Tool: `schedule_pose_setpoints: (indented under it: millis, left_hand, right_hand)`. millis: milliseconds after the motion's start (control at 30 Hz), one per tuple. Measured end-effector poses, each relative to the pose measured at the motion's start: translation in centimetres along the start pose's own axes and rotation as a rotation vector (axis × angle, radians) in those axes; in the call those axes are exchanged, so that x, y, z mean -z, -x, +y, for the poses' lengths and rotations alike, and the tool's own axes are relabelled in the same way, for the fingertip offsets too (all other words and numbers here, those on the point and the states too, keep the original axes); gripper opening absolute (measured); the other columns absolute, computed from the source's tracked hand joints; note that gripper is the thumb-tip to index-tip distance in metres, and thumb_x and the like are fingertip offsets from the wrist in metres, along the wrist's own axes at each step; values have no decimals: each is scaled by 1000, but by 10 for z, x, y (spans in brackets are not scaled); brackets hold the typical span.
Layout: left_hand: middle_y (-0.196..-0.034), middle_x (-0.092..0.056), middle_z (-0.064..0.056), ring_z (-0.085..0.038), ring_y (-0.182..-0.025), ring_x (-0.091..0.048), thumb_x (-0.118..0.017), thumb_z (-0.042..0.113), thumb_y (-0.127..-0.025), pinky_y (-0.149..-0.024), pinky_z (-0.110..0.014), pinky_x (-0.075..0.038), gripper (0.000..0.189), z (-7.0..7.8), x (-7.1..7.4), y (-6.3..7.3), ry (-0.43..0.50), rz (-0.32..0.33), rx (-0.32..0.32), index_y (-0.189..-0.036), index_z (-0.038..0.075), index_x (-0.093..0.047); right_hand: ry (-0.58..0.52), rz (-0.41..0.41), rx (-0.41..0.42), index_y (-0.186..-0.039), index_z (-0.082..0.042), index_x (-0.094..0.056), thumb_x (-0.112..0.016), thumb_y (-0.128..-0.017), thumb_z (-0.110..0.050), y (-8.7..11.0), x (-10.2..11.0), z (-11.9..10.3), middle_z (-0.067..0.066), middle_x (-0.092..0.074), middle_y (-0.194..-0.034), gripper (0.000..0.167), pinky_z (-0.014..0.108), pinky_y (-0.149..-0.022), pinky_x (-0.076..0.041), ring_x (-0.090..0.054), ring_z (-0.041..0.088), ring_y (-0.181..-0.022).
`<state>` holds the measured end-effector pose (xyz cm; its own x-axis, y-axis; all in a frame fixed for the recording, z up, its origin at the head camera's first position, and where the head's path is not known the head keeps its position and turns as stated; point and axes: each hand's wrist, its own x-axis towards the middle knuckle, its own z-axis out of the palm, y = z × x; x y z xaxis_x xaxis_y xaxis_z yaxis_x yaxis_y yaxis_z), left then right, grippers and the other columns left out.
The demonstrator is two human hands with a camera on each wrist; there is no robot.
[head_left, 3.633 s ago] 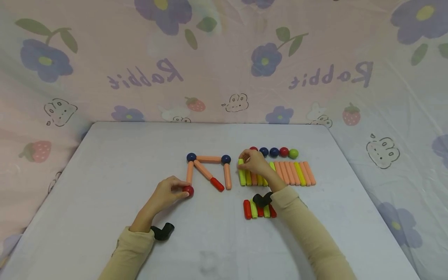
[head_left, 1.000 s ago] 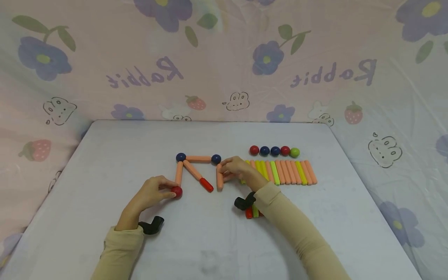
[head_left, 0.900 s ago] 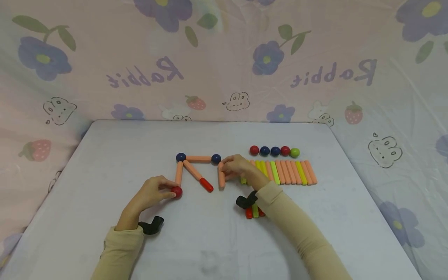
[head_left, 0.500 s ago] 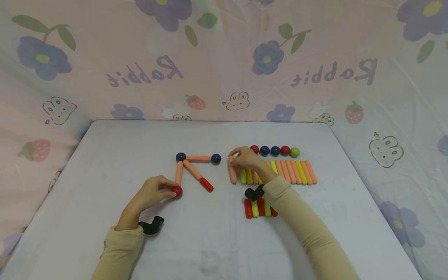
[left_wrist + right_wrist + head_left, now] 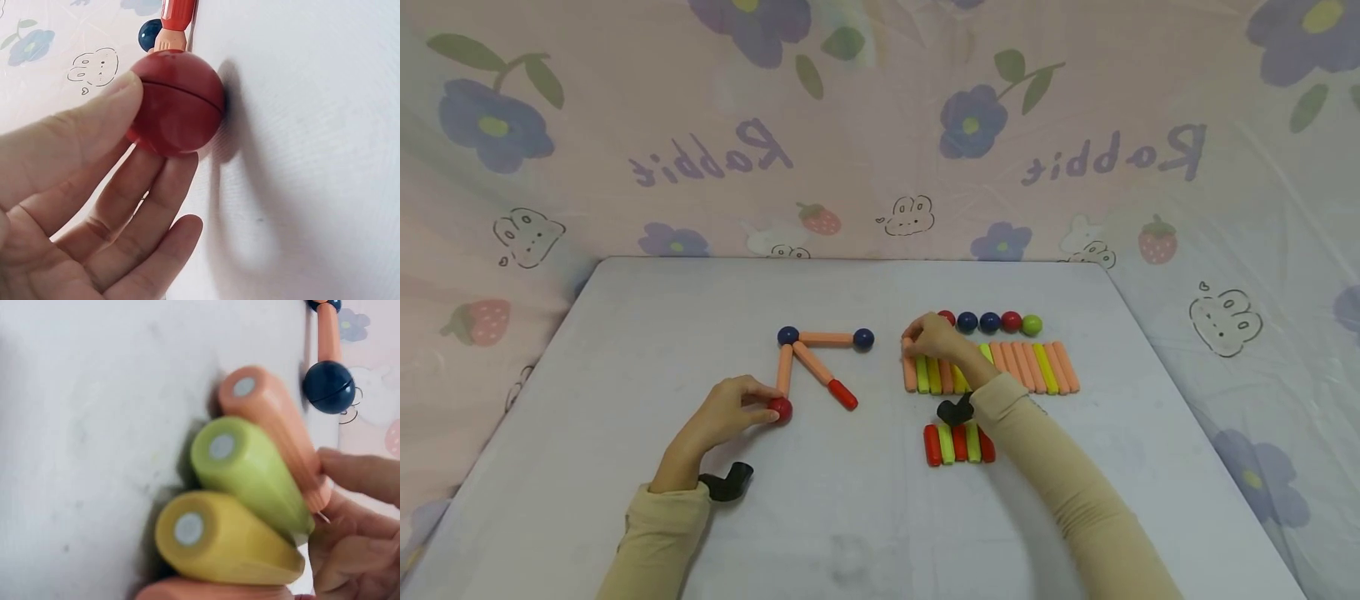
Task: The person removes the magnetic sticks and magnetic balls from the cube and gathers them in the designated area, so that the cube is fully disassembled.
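Note:
In the head view my left hand (image 5: 727,412) pinches a red ball (image 5: 782,409) at the lower end of an upright peach magnetic rod (image 5: 785,371). The left wrist view shows thumb and fingers on that red ball (image 5: 178,112). A blue ball (image 5: 787,336) joins this rod, a top peach rod (image 5: 826,340) ending in another blue ball (image 5: 864,339), and a diagonal peach rod (image 5: 811,362) tipped by a short red rod (image 5: 842,394). My right hand (image 5: 938,337) pinches the far end of a peach rod (image 5: 910,375) beside a lime rod (image 5: 247,465), at the row's left end.
Lime, yellow and peach rods (image 5: 1030,367) lie in a row partly under my right hand. Behind them sit several balls (image 5: 990,322). Short red and lime rods (image 5: 947,445) lie nearer. Black wrist devices (image 5: 730,483) stick out by both sleeves. A printed curtain stands behind the table.
The figure and my left hand shifted left. My right hand took the peach rod from below the right blue ball and brought it right, to the row's left end. The left hand kept the red ball.

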<state>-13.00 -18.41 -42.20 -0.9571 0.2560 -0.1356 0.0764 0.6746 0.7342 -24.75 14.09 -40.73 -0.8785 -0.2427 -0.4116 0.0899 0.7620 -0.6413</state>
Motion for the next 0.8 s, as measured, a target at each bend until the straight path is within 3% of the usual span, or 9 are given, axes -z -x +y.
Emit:
schedule_pose_setpoints:
  millis: [267, 433, 667, 800]
  left_hand:
    - [-112, -68, -19, -38, -110, -61, -72, 8, -84, -96, -52, -50, 29, -1, -1, -1, 4, -4, 5, -113, 1, -70]
    - [-112, -68, -19, -38, -111, -60, -72, 8, -84, -97, -52, -50, 30, -1, 0, -2, 6, -9, 7, -113, 1, -70]
    - [-112, -68, -19, -38, -111, -61, -72, 9, -84, -96, -52, -50, 30, 0, 0, -1, 5, -13, 15, -113, 1, -70]
    - [-113, -68, -19, -38, -111, -61, -72, 10, -84, -96, -52, -50, 31, 1, 0, 0, 9, -19, 31, -114, 2, -70]
  right_hand:
    - [28, -22, -21, -114, -4, -66, -65, -91, -15, 0, 1, 2, 13, -65, -111, 26, 28, -88, -51, -55, 23, -96]
    - [43, 5, -7, -117, -4, -65, -66, -91, -16, 2, -1, 3, 14, -64, -114, 28, 31, -91, -51, -54, 23, -97]
    - [114, 80, 69, -119, -4, -64, -65, -91, -20, 6, -7, 0, 19, -61, -124, 32, 39, -95, -52, -56, 28, -104]
    - [97, 95, 113, -117, -4, -65, -67, -90, -21, 11, -14, -8, 17, -62, -117, 33, 31, -84, -53, -56, 27, -99]
